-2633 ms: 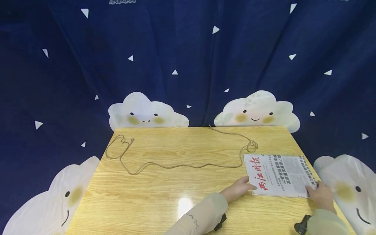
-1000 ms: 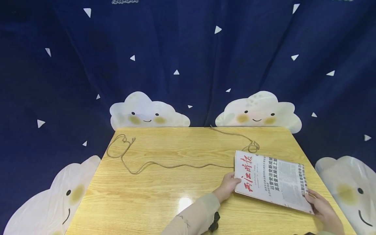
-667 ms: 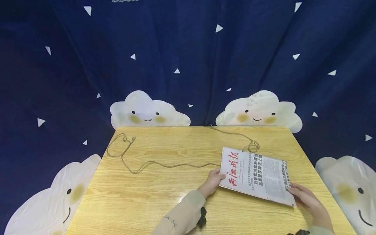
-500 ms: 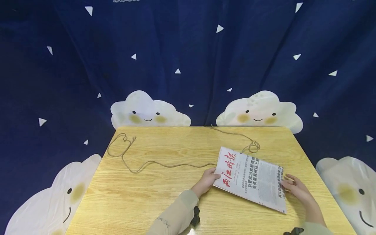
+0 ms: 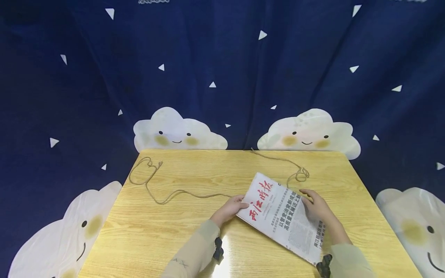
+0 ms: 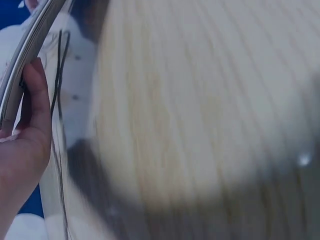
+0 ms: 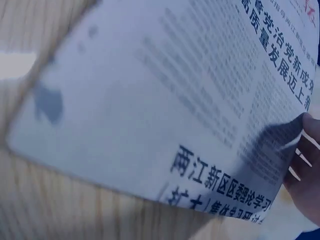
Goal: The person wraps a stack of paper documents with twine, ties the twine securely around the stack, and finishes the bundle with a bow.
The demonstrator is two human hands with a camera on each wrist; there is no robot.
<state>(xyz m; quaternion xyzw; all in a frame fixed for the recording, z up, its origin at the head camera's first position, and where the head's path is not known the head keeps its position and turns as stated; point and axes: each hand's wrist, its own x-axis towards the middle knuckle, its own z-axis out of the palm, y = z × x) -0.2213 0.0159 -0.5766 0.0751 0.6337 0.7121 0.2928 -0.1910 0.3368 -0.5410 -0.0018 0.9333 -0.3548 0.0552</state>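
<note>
Left hand [image 5: 231,207] is pinching 1 newspaper [image 5: 281,219] by its masthead edge; right hand [image 5: 320,208] is bordering another edge, remotely I cannot tell whether pinching; newspaper is lying between both, rope [image 5: 179,190] beyond.

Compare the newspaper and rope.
The newspaper is broad, the rope thin and winding. The newspaper is white with red and black print, the rope brown. The left hand and right hand hold the newspaper; the rope lies on the table. Both are partly hidden in the head view.
</note>
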